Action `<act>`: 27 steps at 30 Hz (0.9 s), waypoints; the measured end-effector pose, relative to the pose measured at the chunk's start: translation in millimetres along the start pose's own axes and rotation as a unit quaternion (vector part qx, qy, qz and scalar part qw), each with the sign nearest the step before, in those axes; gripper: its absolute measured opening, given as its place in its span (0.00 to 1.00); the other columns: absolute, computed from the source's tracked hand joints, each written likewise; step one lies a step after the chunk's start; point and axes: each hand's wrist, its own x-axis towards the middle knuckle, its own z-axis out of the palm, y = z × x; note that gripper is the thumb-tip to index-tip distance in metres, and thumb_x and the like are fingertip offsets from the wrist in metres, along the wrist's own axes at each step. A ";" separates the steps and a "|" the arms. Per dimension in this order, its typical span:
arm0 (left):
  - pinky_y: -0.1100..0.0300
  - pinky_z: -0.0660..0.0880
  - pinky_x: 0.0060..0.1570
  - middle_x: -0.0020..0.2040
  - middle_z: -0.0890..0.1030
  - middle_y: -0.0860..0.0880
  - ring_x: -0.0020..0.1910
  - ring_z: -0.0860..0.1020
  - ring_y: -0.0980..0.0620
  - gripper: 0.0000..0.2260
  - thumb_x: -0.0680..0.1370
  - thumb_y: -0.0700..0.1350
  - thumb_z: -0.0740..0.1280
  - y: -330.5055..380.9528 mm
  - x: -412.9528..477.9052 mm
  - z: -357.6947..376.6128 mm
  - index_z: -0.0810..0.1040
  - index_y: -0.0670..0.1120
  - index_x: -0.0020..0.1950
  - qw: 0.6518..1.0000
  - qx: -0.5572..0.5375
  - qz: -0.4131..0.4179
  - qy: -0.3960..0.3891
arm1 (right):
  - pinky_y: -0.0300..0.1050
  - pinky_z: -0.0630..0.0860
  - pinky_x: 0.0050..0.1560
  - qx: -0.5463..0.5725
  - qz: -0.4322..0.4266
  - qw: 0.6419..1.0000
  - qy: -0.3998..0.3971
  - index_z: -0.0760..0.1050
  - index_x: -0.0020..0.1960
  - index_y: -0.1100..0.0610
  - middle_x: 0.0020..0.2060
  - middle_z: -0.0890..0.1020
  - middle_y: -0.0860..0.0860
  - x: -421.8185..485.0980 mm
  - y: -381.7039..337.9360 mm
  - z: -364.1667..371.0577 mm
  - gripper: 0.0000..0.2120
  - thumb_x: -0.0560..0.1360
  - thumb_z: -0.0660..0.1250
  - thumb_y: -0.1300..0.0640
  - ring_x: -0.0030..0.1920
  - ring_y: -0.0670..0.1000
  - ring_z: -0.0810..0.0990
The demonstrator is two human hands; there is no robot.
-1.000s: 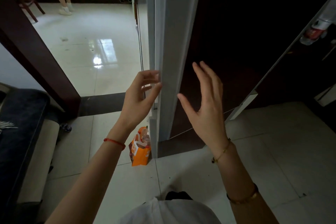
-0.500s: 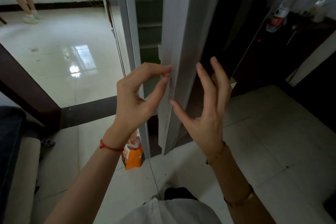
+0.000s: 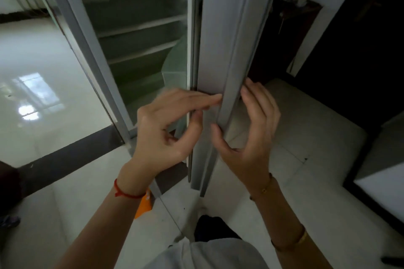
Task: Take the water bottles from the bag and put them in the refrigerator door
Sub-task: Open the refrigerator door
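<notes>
The grey refrigerator door stands edge-on in the middle of the view, slightly open. My left hand pinches its edge from the left with index finger and thumb. My right hand wraps around the same edge from the right, fingers behind it and thumb in front. The orange bag stands on the floor by the fridge's foot, mostly hidden behind my left wrist. No bottle shows in either hand.
Bare glass shelves show inside the fridge to the left of the door. A dark table with blurred clear items stands at the back right. Glossy tiled floor stretches left; a dark cabinet is at the right.
Both hands have moved up onto the door's edge and closed on it. The view has come closer and turned, bringing the fridge's shelves into sight and hiding most of the bag.
</notes>
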 end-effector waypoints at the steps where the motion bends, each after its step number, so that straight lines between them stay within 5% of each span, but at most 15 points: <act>1: 0.50 0.79 0.47 0.49 0.85 0.45 0.47 0.83 0.49 0.12 0.75 0.34 0.64 2.0 0.5 5.1 0.82 0.41 0.55 1.000 0.008 0.015 -0.003 | 0.50 0.63 0.71 -0.014 0.004 1.000 0.001 0.65 0.66 0.62 0.65 0.70 0.60 -0.9 1.9 -5.3 0.30 0.70 0.73 0.57 0.68 0.58 0.68; 5: 0.54 0.75 0.50 0.51 0.82 0.45 0.50 0.79 0.49 0.14 0.73 0.32 0.68 6.4 4.7 23.6 0.80 0.40 0.58 0.995 0.063 0.070 -0.006 | 0.49 0.61 0.72 -0.070 0.017 0.997 0.014 0.65 0.65 0.62 0.64 0.72 0.62 -5.1 9.4 -26.4 0.31 0.67 0.75 0.59 0.65 0.66 0.71; 9: 0.56 0.72 0.58 0.57 0.75 0.44 0.58 0.75 0.49 0.17 0.72 0.34 0.71 7.3 9.8 38.9 0.77 0.37 0.61 0.987 0.111 0.116 0.006 | 0.48 0.61 0.72 -0.133 0.017 0.991 0.025 0.64 0.66 0.60 0.66 0.68 0.60 -10.8 14.2 -46.8 0.30 0.69 0.74 0.60 0.67 0.64 0.68; 15: 0.46 0.74 0.61 0.63 0.76 0.36 0.64 0.75 0.41 0.20 0.73 0.35 0.71 8.5 14.8 59.0 0.75 0.34 0.65 0.984 0.114 0.132 -0.035 | 0.51 0.62 0.72 -0.250 -0.005 0.967 0.044 0.66 0.67 0.58 0.67 0.65 0.61 -15.3 24.1 -70.6 0.26 0.71 0.71 0.63 0.69 0.62 0.65; 27: 0.39 0.67 0.66 0.62 0.79 0.44 0.64 0.74 0.49 0.21 0.77 0.40 0.69 -1.7 17.4 99.2 0.73 0.40 0.70 0.989 0.084 0.059 -0.108 | 0.56 0.60 0.74 -0.310 0.057 0.948 0.046 0.71 0.68 0.64 0.70 0.64 0.60 -20.6 56.3 -98.0 0.19 0.77 0.61 0.68 0.72 0.65 0.61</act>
